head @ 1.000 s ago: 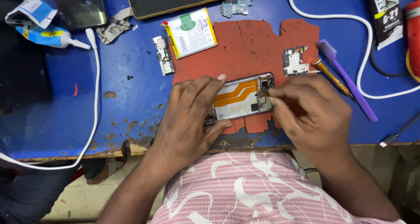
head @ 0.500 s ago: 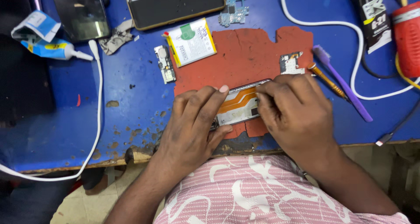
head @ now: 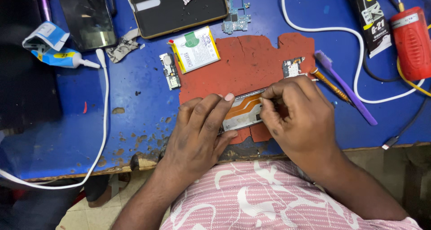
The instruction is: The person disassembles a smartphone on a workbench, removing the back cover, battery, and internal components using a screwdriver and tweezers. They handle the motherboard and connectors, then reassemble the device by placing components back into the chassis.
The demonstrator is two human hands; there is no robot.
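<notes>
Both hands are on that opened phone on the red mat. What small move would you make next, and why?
Probably keep the left hand pressed flat to pin the opened phone on the red mat, while the right hand works its fingertips gently at the spot beside the orange ribbon cable. The fingertips are pinched there, and what they grip is hidden.

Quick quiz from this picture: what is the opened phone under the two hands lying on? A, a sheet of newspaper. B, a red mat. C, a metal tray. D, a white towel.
B: the opened phone, pinned by the left hand and worked on by the right hand, lies on the red mat on the blue table.
</notes>
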